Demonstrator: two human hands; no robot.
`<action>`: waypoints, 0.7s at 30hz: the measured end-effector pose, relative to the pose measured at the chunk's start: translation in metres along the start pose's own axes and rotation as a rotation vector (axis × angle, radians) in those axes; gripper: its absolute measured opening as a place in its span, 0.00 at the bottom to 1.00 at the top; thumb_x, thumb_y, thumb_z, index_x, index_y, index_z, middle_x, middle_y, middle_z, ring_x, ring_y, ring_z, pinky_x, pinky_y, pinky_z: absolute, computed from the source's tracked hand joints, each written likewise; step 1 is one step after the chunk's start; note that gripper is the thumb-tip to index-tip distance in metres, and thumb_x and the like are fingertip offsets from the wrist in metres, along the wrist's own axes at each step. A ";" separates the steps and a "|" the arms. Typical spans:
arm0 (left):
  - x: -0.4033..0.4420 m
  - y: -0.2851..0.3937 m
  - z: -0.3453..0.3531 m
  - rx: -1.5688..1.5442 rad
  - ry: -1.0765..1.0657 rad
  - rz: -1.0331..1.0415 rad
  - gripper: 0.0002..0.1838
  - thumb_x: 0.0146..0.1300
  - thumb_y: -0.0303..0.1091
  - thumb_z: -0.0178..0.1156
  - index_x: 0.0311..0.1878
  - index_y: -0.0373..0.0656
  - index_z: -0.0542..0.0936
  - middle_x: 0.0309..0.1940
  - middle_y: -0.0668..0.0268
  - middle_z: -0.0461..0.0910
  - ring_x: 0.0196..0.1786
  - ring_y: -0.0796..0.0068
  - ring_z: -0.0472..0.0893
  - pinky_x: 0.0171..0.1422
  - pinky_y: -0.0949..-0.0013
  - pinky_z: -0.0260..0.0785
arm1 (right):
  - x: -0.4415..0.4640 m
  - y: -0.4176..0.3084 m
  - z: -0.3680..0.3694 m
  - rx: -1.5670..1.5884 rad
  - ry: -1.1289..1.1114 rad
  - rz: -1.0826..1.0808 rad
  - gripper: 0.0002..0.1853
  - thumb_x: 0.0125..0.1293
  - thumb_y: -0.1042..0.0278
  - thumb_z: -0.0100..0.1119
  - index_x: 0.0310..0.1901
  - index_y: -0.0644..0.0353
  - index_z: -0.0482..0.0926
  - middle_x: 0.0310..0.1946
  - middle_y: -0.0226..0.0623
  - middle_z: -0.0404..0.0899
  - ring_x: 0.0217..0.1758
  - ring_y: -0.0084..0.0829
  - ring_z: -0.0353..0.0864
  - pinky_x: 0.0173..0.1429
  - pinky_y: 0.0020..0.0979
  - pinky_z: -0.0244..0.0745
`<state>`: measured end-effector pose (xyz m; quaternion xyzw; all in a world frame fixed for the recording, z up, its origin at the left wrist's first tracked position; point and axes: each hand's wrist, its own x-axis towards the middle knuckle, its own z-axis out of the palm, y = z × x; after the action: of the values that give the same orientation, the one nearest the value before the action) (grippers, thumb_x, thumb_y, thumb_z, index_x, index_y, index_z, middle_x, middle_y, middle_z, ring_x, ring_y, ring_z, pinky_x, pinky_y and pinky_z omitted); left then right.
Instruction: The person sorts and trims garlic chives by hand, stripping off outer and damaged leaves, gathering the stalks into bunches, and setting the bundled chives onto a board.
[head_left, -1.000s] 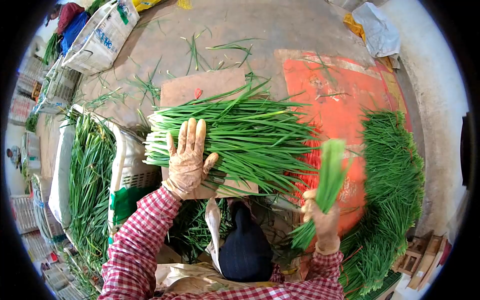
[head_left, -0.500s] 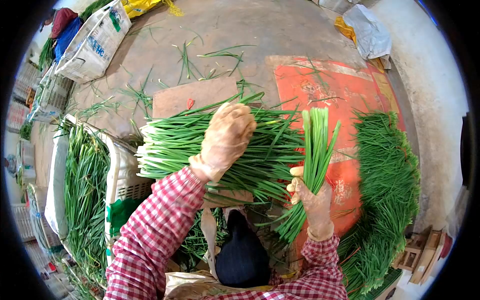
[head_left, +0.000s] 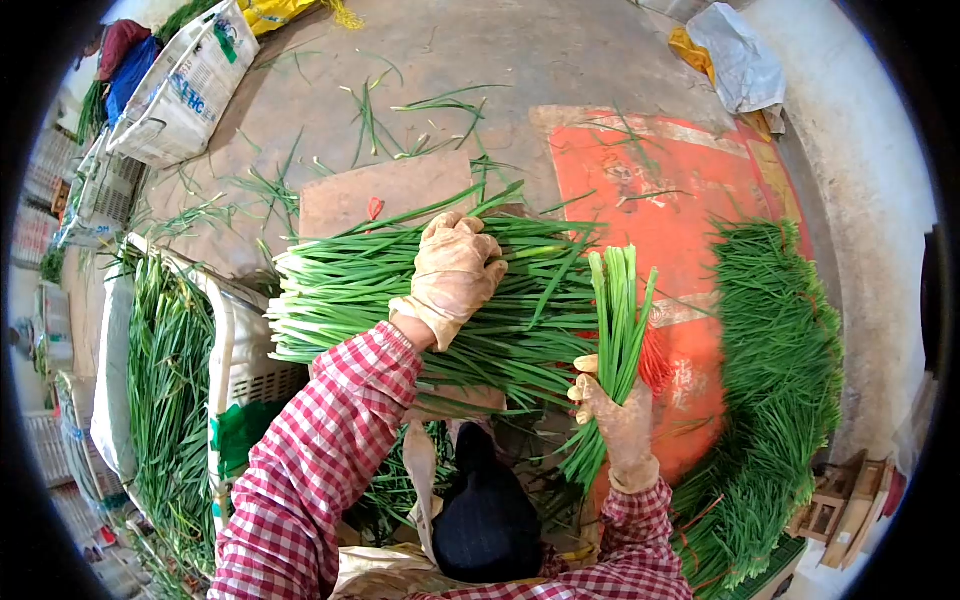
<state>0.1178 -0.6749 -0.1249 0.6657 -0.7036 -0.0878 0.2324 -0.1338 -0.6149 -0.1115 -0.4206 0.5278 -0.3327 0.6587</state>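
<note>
A large pile of green garlic chives (head_left: 345, 290), pale stem ends to the left, lies across a brown board (head_left: 400, 185). On top of it rests my gloved left hand (head_left: 455, 272), fingers curled down into the leaves; the fingertips are partly hidden. My gloved right hand (head_left: 618, 425) grips a smaller bunch of chives (head_left: 622, 325) around its leafy part. The bunch's pale stem ends point up, and its leaf tips hang below the hand. Just beyond this hand are red ties (head_left: 655, 362), lying on an orange-red sheet (head_left: 625, 180).
Bundled chives (head_left: 775, 400) are stacked along the right side. At left stands a white crate (head_left: 225, 320) full of chives, with another white crate (head_left: 190, 95) farther back. Loose leaves litter the floor (head_left: 480, 60). Wooden stools (head_left: 840, 510) stand at lower right.
My right hand and its bunch have moved slightly down, uncovering more of the red ties. The left hand's fingers have curled differently over the pile.
</note>
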 end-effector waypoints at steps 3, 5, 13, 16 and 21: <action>-0.007 -0.002 -0.001 -0.104 0.109 -0.023 0.11 0.52 0.36 0.65 0.39 0.45 0.84 0.49 0.55 0.77 0.57 0.55 0.71 0.62 0.58 0.62 | 0.000 -0.001 0.001 -0.031 0.018 0.014 0.13 0.60 0.75 0.62 0.47 0.65 0.74 0.32 0.33 0.78 0.31 0.21 0.79 0.26 0.19 0.73; -0.011 -0.005 -0.005 -0.146 0.181 -0.054 0.11 0.57 0.35 0.64 0.41 0.42 0.84 0.47 0.56 0.79 0.52 0.61 0.76 0.60 0.63 0.65 | 0.001 0.002 0.001 -0.033 0.035 0.015 0.13 0.60 0.75 0.62 0.47 0.65 0.74 0.32 0.33 0.78 0.31 0.22 0.79 0.26 0.19 0.73; -0.012 -0.026 -0.009 -1.326 0.271 -0.386 0.12 0.69 0.36 0.53 0.43 0.38 0.79 0.24 0.65 0.81 0.30 0.77 0.78 0.39 0.77 0.67 | 0.001 0.003 0.004 -0.012 0.043 0.035 0.13 0.60 0.75 0.62 0.46 0.65 0.74 0.31 0.32 0.78 0.30 0.21 0.79 0.26 0.19 0.72; -0.013 -0.030 -0.019 -1.323 0.211 -0.518 0.12 0.69 0.36 0.52 0.43 0.36 0.79 0.16 0.68 0.75 0.20 0.79 0.71 0.31 0.79 0.65 | 0.001 0.006 0.005 0.010 -0.017 0.020 0.13 0.60 0.74 0.62 0.46 0.65 0.75 0.31 0.31 0.78 0.30 0.20 0.78 0.26 0.18 0.71; -0.015 -0.036 -0.024 -1.477 0.185 -0.462 0.13 0.69 0.36 0.52 0.44 0.35 0.78 0.20 0.71 0.73 0.18 0.81 0.69 0.31 0.78 0.66 | 0.013 0.004 0.008 -0.322 -0.011 0.025 0.15 0.59 0.69 0.64 0.45 0.65 0.74 0.29 0.32 0.79 0.29 0.22 0.79 0.30 0.25 0.74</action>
<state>0.1610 -0.6589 -0.1228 0.4728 -0.2839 -0.5239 0.6491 -0.1236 -0.6227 -0.1200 -0.5162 0.5758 -0.2332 0.5896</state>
